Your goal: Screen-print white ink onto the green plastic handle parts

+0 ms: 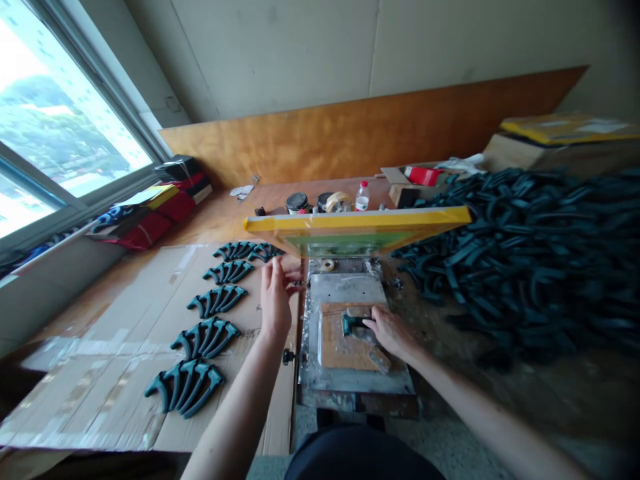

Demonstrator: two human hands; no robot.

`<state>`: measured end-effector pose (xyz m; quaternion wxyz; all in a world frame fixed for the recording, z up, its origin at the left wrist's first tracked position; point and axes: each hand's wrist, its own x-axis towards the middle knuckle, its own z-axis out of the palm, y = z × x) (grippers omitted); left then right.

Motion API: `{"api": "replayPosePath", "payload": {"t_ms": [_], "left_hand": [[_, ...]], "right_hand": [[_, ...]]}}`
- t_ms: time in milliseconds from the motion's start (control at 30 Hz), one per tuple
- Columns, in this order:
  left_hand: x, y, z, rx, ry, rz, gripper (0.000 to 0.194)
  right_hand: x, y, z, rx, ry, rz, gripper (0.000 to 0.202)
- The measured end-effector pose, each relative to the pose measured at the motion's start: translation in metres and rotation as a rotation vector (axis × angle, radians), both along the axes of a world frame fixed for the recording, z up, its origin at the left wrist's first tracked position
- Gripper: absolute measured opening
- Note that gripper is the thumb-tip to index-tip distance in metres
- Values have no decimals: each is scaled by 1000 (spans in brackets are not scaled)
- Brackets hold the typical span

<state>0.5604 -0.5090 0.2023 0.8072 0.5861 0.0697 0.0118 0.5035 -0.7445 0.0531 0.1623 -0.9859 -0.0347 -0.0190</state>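
Note:
My right hand [387,329] grips a dark green curved plastic handle [352,324] by its right end. That handle lies over a wooden block [333,353] fixed on the grey metal base plate [345,287]. My left hand [276,293] is raised left of the plate, fingers apart, with nothing visible in it; part of its fingers is blurred. Above the plate a yellow-edged printing screen [357,219] is tilted up, close beyond my left fingertips. On the cardboard [120,333] to the left, similar green handles [187,387] lie in fanned groups.
A large heap of green handles [530,253] covers the right side of the table. Behind the screen stand jars [297,202], a tape roll [340,202] and a red-capped bottle [362,196]. Boxes [560,143] sit at the back right; red and black packages [145,223] line the window.

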Motion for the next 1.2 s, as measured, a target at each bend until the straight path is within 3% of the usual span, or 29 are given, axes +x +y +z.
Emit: {"api": "replayPosePath", "payload": {"t_ms": [33, 100, 133, 200, 267, 300, 367, 433, 500, 567, 633, 700, 767, 867, 967, 1033, 1133, 1200], "left_hand": [[-18, -8, -15, 9, 146, -98, 61], [-58, -25, -50, 46, 487, -420, 70], [-76, -31, -66, 31, 559, -467, 70], [-99, -35, -93, -9, 615, -433, 67], [-101, -20, -113, 60, 592, -299, 62], [-95, -6, -121, 174, 570, -245, 60], [-76, 33, -136, 559, 491, -216, 56], [-57, 75, -150, 1107, 364, -325, 51], [-48, 104, -163, 1571, 263, -485, 40], [-49, 116, -172, 1787, 236, -580, 38], [-54, 113, -175, 1806, 260, -574, 38], [-58, 104, -171, 1813, 293, -537, 38], [-57, 97, -159, 1782, 335, -460, 40], [-39, 91, -127, 1625, 304, -323, 41], [-6, 76, -78, 1438, 183, -219, 61], [17, 59, -40, 1105, 33, -116, 74], [39, 33, 13, 381, -209, -11, 67], [39, 24, 34, 181, -259, -14, 62]], "right_hand": [[-5, 11, 5, 49, -5, -52, 13], [-18, 33, 17, 165, -102, -110, 14], [-25, 44, 23, 215, -169, -76, 14], [-38, 56, 30, 289, -248, 135, 9], [-39, 44, 31, 310, -267, 332, 7], [-34, 26, 28, 285, -277, 353, 14], [-14, -30, 19, 145, -302, 212, 32], [15, -98, 7, -90, -258, 0, 46], [40, -158, -4, -285, -130, -65, 48], [58, -200, -12, -384, -17, -22, 43], [66, -220, -17, -405, 14, 47, 39], [67, -221, -20, -384, -40, 114, 42], [62, -202, -21, -343, -136, 182, 49], [44, -140, -19, -261, -249, 315, 59], [21, -63, -11, -187, -294, 525, 57], [11, -23, -7, -143, -316, 595, 48], [4, 5, -4, -141, -327, 560, 40], [2, 3, -3, -166, -325, 550, 44]]}}
